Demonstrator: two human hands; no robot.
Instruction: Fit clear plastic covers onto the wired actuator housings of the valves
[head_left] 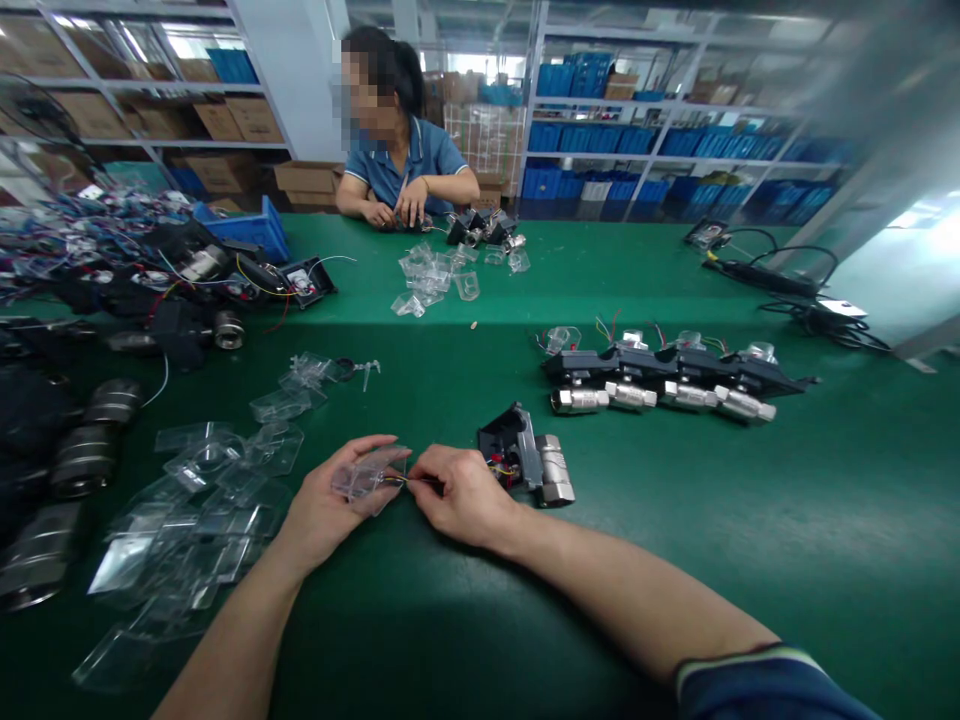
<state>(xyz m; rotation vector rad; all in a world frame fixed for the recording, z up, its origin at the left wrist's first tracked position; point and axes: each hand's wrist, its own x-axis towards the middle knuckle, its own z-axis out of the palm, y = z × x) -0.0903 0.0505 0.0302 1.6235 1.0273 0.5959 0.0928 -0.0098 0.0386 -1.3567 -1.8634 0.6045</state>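
Observation:
My left hand (330,500) grips a clear plastic cover (366,480) between thumb and fingers. Thin wires (397,479) run at the cover's right edge, and my right hand (461,490) pinches them. Just beyond my right hand lies a black valve housing (504,440) with its inside exposed, showing a red part and wires. A silver metal valve body (553,470) is joined to its right side. Whether the pinched wires lead into this housing is hidden behind my right hand.
Loose clear covers (202,530) spread at left, beside metal valve bodies (90,430). Several assembled valve units (667,375) stand in a row at right. Across the green table (675,600), a co-worker (405,160) handles parts near more covers (427,275). Black cables (780,280) lie far right.

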